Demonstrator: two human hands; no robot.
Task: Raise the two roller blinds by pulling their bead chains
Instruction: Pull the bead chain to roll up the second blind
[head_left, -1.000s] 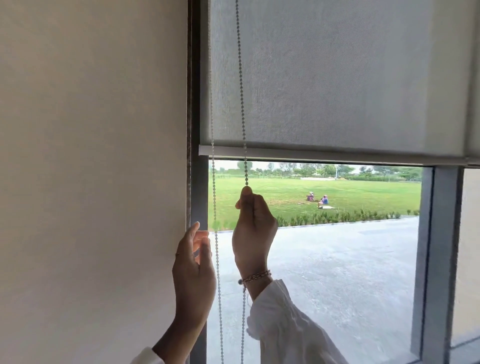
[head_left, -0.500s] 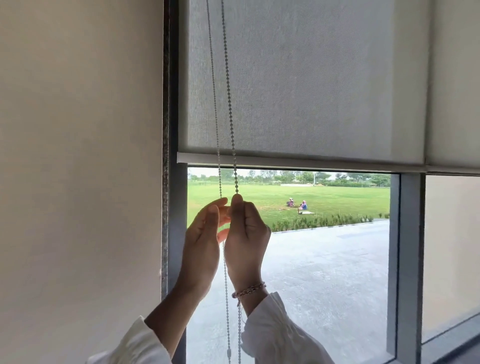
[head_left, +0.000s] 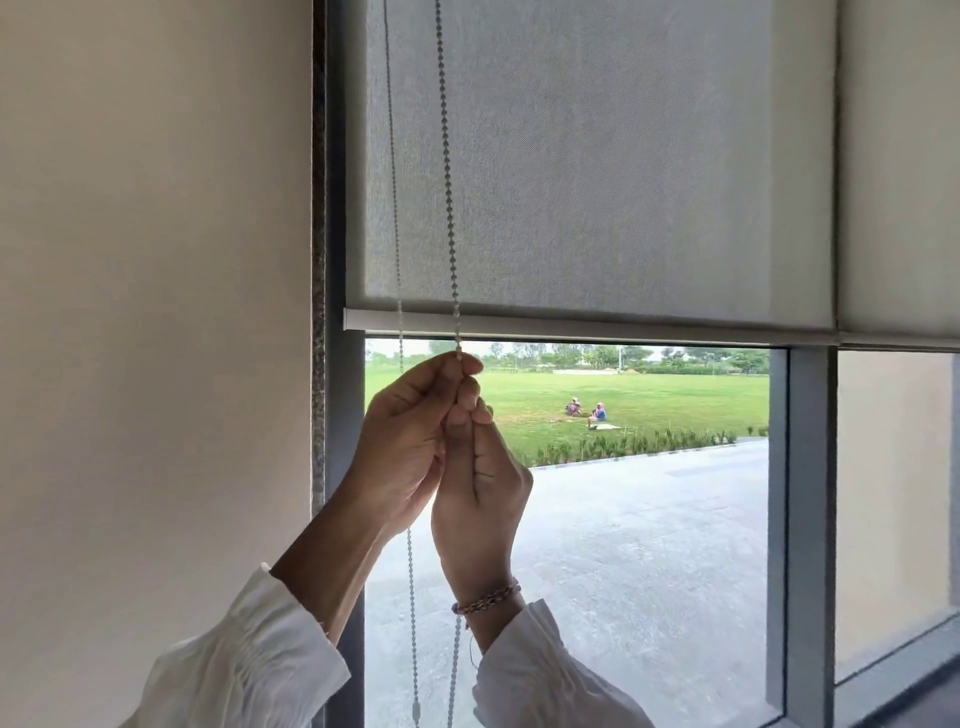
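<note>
A grey roller blind (head_left: 597, 171) hangs partly raised over the window, its white bottom bar (head_left: 597, 328) at mid-height. A second blind (head_left: 898, 166) hangs beside it at the right edge, at about the same height. A white bead chain (head_left: 447, 171) hangs in two strands in front of the left blind. My left hand (head_left: 405, 447) is closed on the right-hand strand just under the bottom bar. My right hand (head_left: 478, 493) grips the same strand directly below it, with a bracelet on its wrist. The left-hand strand (head_left: 395, 208) runs down behind my left hand.
A plain beige wall (head_left: 156, 312) fills the left. The grey window frame (head_left: 337, 415) stands at the blind's left edge, and a grey mullion (head_left: 810, 519) separates the two panes. Outside are pavement and a lawn with people sitting far off.
My left hand rose from beside the frame and closed on the chain above my right hand. The view shifted left, and the blind's bottom bar sits about where it was.
</note>
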